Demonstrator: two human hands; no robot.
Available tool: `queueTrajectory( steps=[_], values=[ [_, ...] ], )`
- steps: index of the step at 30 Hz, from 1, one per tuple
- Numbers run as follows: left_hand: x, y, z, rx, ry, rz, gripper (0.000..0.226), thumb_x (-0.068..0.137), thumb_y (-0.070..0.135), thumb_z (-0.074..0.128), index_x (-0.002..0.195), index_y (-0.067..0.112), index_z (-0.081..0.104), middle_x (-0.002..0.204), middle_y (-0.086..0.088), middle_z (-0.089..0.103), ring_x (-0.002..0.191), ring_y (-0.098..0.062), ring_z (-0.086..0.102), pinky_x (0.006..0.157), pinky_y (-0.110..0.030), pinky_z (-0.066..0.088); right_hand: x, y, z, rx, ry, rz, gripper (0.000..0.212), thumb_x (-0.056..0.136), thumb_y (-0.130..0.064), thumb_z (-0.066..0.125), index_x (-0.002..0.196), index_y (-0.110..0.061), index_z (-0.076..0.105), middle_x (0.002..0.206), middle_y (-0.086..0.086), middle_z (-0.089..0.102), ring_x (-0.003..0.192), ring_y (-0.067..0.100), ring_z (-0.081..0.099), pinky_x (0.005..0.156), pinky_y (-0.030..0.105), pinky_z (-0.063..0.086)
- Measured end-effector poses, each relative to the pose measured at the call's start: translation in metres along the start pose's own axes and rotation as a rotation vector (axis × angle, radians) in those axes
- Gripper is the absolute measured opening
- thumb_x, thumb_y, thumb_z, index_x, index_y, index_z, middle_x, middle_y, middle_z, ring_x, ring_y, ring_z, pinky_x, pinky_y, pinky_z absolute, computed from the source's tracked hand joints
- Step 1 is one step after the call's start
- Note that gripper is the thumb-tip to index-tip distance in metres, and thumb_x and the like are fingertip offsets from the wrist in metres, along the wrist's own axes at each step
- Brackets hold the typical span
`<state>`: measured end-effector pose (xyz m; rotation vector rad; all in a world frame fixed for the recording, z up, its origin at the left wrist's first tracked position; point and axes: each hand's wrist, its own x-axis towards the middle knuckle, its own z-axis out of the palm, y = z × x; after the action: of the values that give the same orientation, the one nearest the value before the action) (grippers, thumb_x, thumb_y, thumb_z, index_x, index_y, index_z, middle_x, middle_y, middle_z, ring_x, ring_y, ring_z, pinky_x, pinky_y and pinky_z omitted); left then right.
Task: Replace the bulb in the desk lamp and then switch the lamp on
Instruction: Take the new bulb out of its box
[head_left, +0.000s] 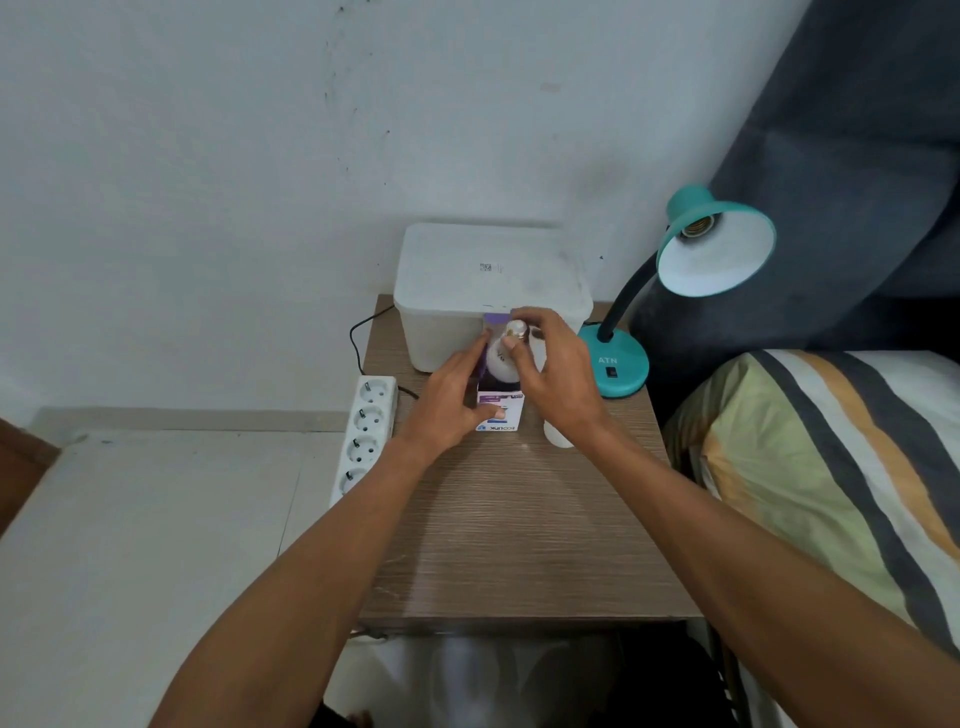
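Observation:
A teal desk lamp (618, 366) stands at the table's far right; its shade (719, 249) tilts toward me and the socket inside is empty. A white and purple bulb box (500, 402) stands upright mid-table. My left hand (452, 400) grips the box's left side. My right hand (556, 364) pinches the metal base of a white bulb (501, 364) that sticks up out of the box's open top. Another white bulb (558, 436) lies on the table just under my right wrist, mostly hidden.
A white lidded plastic bin (488, 280) sits behind the box against the wall. A white power strip (366, 431) hangs along the wooden table's (514, 545) left edge with a black cord. A striped pillow (831, 467) and dark cushion lie to the right.

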<state>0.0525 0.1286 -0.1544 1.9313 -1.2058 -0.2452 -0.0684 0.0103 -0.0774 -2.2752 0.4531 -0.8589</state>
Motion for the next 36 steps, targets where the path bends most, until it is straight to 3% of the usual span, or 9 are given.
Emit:
queueTrajectory(
  steps=[4, 7, 11, 16, 23, 27, 30, 33, 36],
  values=[
    [-0.002, 0.0, -0.001, -0.002, -0.006, -0.004, 0.112, 0.072, 0.021, 0.091, 0.16, 0.028, 0.022, 0.143, -0.007, 0.054, 0.125, -0.02, 0.058, 0.106, -0.037, 0.049, 0.006, -0.002, -0.006, 0.046, 0.176, 0.158, 0.022, 0.102, -0.025, 0.048, 0.119, -0.013, 0.056, 0.093, -0.005, 0.064, 0.084, 0.008, 0.062, 0.075, 0.026, 0.05],
    [-0.006, 0.001, -0.001, -0.015, -0.006, -0.008, 0.112, 0.072, 0.019, 0.091, 0.159, 0.03, 0.023, 0.142, -0.005, 0.054, 0.122, -0.016, 0.06, 0.105, -0.039, 0.051, 0.003, 0.008, -0.004, 0.085, 0.192, 0.322, 0.024, 0.097, -0.02, 0.04, 0.101, -0.013, 0.062, 0.088, -0.004, 0.062, 0.085, 0.015, 0.062, 0.078, 0.041, 0.054],
    [-0.008, 0.004, -0.002, -0.017, 0.003, -0.011, 0.109, 0.073, 0.018, 0.09, 0.16, 0.026, 0.023, 0.143, -0.006, 0.054, 0.121, -0.014, 0.06, 0.105, -0.036, 0.05, 0.006, 0.012, -0.001, 0.138, 0.164, 0.556, 0.018, 0.099, -0.028, 0.053, 0.093, -0.018, 0.066, 0.085, 0.001, 0.069, 0.082, 0.021, 0.068, 0.08, 0.043, 0.058],
    [-0.007, 0.002, -0.003, -0.039, 0.008, -0.016, 0.112, 0.075, 0.021, 0.089, 0.16, 0.03, 0.017, 0.143, -0.005, 0.055, 0.121, -0.014, 0.061, 0.103, -0.039, 0.053, 0.012, 0.007, 0.0, 0.359, 0.143, 0.59, 0.018, 0.092, -0.036, 0.069, 0.093, -0.019, 0.074, 0.078, 0.003, 0.075, 0.055, 0.024, 0.068, 0.068, 0.041, 0.061],
    [-0.009, 0.005, -0.002, -0.073, 0.009, -0.03, 0.113, 0.076, 0.022, 0.089, 0.161, 0.03, 0.015, 0.145, -0.004, 0.054, 0.122, -0.01, 0.06, 0.103, -0.04, 0.053, 0.017, 0.005, 0.003, 0.5, 0.19, 0.68, 0.016, 0.09, -0.032, 0.073, 0.098, -0.017, 0.075, 0.086, 0.0, 0.077, 0.059, 0.02, 0.067, 0.073, 0.036, 0.061],
    [-0.009, 0.005, -0.002, -0.076, 0.005, -0.036, 0.115, 0.075, 0.021, 0.089, 0.161, 0.03, 0.013, 0.144, -0.005, 0.055, 0.124, -0.012, 0.059, 0.102, -0.042, 0.053, 0.023, 0.004, 0.006, 0.507, 0.251, 0.723, 0.009, 0.087, -0.029, 0.076, 0.087, -0.02, 0.074, 0.085, -0.001, 0.077, 0.069, 0.024, 0.071, 0.075, 0.039, 0.062],
    [-0.008, 0.006, -0.003, -0.065, 0.004, -0.036, 0.116, 0.075, 0.02, 0.09, 0.161, 0.028, 0.013, 0.143, -0.004, 0.055, 0.123, -0.011, 0.058, 0.103, -0.039, 0.052, 0.027, 0.006, 0.004, 0.508, 0.252, 0.77, 0.007, 0.084, -0.015, 0.078, 0.089, -0.016, 0.073, 0.093, 0.006, 0.074, 0.072, 0.026, 0.07, 0.076, 0.043, 0.062],
    [-0.007, 0.006, -0.002, -0.062, 0.002, -0.041, 0.116, 0.075, 0.021, 0.089, 0.161, 0.03, 0.012, 0.143, -0.002, 0.056, 0.123, -0.01, 0.059, 0.103, -0.037, 0.052, 0.022, 0.009, 0.002, 0.448, 0.187, 0.694, 0.024, 0.08, -0.013, 0.078, 0.1, -0.027, 0.073, 0.096, 0.007, 0.074, 0.076, 0.025, 0.072, 0.074, 0.037, 0.061],
    [-0.007, 0.005, 0.0, -0.055, 0.005, -0.053, 0.115, 0.077, 0.022, 0.088, 0.16, 0.033, 0.009, 0.143, -0.001, 0.056, 0.123, -0.011, 0.059, 0.103, -0.038, 0.052, 0.013, 0.007, -0.003, 0.394, 0.115, 0.592, 0.023, 0.084, -0.012, 0.074, 0.103, -0.025, 0.074, 0.079, 0.01, 0.075, 0.06, 0.019, 0.068, 0.069, 0.032, 0.06]
  ],
)
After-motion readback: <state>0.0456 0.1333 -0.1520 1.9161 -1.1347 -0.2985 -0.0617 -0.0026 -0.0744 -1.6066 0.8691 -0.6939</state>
